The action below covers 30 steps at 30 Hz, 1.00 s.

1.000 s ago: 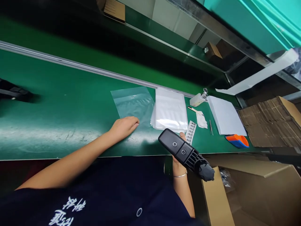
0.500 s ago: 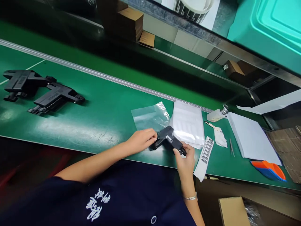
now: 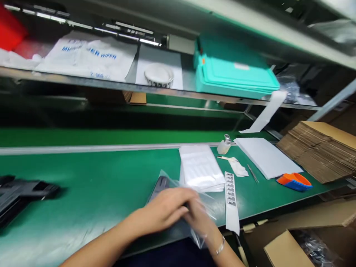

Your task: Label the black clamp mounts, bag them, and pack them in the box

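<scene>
A clear plastic bag (image 3: 207,202) is around a black plastic device part (image 3: 161,183), whose far end shows beyond my hands. My left hand (image 3: 168,207) lies over the bag with its fingers curled, meeting my right hand (image 3: 197,213). The right one is blurred and closed at the bag's near side, with the clear film hanging below it. Most of the part is hidden under both hands. Just beyond them lies a stack of clear bags (image 3: 201,167). To the right is a strip of printed labels (image 3: 230,193).
More black parts (image 3: 22,194) lie at the left. Behind the labels are a pump bottle (image 3: 224,145), a cloth (image 3: 237,167), tweezers (image 3: 252,173), a white paper stack (image 3: 267,157) and an orange-blue tray (image 3: 294,181). Folded cardboard (image 3: 319,152) stands at right. A shelf (image 3: 189,92) overhangs the bench.
The black part, earlier held bare between both hands, is now inside a clear bag. My hands have come together. The view has tilted up and turned right.
</scene>
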{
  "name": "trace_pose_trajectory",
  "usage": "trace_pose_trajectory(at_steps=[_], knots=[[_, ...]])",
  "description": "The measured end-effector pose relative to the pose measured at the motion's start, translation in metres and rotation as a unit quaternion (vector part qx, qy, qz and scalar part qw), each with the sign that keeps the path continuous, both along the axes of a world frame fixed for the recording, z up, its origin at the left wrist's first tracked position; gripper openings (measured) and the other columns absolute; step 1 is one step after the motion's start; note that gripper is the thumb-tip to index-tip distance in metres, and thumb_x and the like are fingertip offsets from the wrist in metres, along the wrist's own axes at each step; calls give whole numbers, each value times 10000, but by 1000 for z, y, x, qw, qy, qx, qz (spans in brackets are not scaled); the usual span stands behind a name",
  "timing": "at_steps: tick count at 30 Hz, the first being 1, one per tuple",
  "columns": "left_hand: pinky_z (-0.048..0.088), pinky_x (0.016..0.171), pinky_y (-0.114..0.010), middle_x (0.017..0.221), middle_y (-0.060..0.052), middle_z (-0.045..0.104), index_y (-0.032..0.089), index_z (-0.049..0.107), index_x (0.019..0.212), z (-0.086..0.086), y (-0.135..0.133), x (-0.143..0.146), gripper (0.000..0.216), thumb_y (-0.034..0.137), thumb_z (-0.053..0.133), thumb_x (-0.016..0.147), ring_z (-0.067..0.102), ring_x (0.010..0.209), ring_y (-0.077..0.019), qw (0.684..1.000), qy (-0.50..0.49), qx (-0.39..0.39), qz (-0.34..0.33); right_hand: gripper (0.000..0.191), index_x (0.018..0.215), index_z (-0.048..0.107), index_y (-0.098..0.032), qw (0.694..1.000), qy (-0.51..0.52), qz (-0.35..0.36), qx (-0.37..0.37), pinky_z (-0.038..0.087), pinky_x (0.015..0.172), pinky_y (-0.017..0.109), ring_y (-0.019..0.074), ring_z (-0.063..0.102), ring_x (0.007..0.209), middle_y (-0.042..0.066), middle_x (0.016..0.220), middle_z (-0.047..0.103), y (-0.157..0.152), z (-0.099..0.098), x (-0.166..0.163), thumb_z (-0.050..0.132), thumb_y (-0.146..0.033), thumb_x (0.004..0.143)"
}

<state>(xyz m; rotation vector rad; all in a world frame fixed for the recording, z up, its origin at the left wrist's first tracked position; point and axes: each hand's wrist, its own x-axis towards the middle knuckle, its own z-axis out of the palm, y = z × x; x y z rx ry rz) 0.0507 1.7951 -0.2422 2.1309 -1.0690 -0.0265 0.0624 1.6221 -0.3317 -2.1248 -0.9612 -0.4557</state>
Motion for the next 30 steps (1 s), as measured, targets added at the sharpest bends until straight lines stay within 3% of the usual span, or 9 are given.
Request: trace_pose_trajectory(at_steps=[3,6,8,11,14,17,23,26,30], knots=[[383,1100,-509,1228,-77,681,240,616,1238,13,20,29,499,320,713,755,623,1146,-310,982,111,147,-29,183,966,635,-225,989,-96,83,-72,531,949,372,212,643,1001,77,1057,696,-6,22,-9,517,-365,967],[496,973,-433,1070,-20,730,240,684,1097,8,9,46,507,397,790,626,669,1008,-294,949,257,133,-124,251,1025,665,-244,985,-81,133,-73,520,956,350,204,635,1052,60,1117,702,-34,51,-13,527,-444,964],[525,898,-385,1072,-42,724,197,671,1093,-2,-7,49,531,481,752,652,658,1010,-288,939,326,48,-97,357,1099,669,-256,997,11,16,68,543,909,375,230,647,1037,68,1112,701,-67,69,-18,548,-543,926],[504,925,-415,1118,-107,699,143,601,1164,-13,-39,49,613,528,695,697,642,1035,-302,936,349,-30,17,367,1119,664,-271,895,36,-265,357,555,863,424,247,658,973,76,1077,692,-117,88,-39,488,-544,948],[447,1027,-458,1319,-141,599,182,303,1472,-16,-85,40,965,453,753,664,584,1180,-325,952,306,7,29,487,1158,664,-274,962,36,-207,172,458,1026,505,312,590,1139,109,1190,654,-139,96,-68,644,-624,821],[488,982,-472,1298,-131,611,237,-132,1546,-17,-136,18,1260,376,766,672,621,1140,-322,962,251,92,-63,449,1118,662,-194,985,69,-158,-15,539,870,414,265,642,943,124,1015,679,-147,98,-85,597,-572,883],[508,1005,-493,1436,-102,530,393,-243,1502,-23,-191,-8,1088,437,630,855,567,1257,-334,966,32,47,-251,339,831,630,-210,978,154,-133,50,500,639,245,146,614,681,10,778,649,-235,115,-132,523,-511,945],[465,1084,-488,1502,-27,466,480,137,1526,-26,-189,10,734,422,535,913,495,1339,-319,980,-25,41,-195,280,807,630,-231,905,143,-379,126,472,618,261,157,596,652,-9,763,644,-316,138,-171,582,-489,905],[590,947,-411,1293,31,652,503,416,1407,-56,-156,40,503,381,484,924,661,1142,-279,992,-23,69,-106,232,880,623,-207,704,64,-705,61,415,671,271,191,587,731,22,808,655,-433,136,-187,567,-431,905]])
